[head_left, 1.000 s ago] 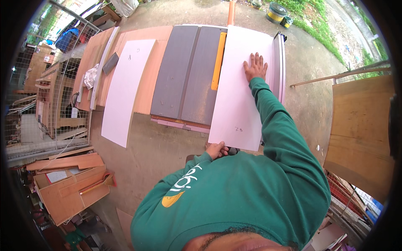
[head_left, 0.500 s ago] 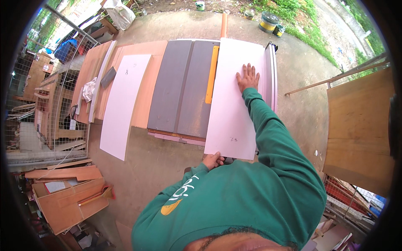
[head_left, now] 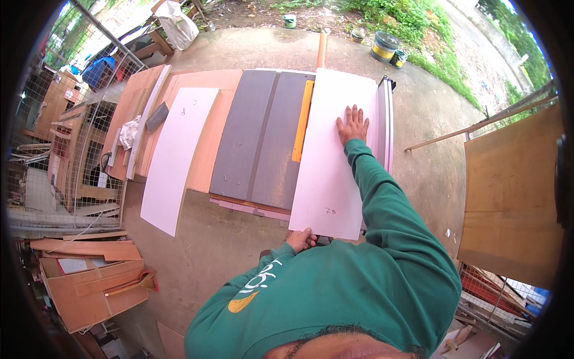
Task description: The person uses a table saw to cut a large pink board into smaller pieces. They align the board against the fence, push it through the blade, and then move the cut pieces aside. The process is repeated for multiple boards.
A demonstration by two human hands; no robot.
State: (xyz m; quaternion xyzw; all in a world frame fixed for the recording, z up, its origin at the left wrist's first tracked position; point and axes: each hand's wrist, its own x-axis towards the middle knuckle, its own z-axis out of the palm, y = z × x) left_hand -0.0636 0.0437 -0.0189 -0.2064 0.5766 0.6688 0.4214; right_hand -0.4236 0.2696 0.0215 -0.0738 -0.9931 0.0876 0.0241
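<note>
long white rectangular panel (head_left: 338,158) lies along the right edge of the grey saw worktop (head_left: 257,140), against the side fence. right hand (head_left: 353,124) pressed flat, fingers spread, pinning it; left hand (head_left: 302,239) fingers clamped on the near edge to steady it.

White panel (head_left: 335,161): smooth, matt, laminate-like face. Saw table (head_left: 257,140): grey metal, dull, lightly scuffed. Guard strip (head_left: 303,119): yellow plastic, slight sheen. Side boards (head_left: 212,128): reddish bare wood, matt. Floor (head_left: 221,245): rough concrete. Sleeve (head_left: 388,203): green knit cloth.
</note>
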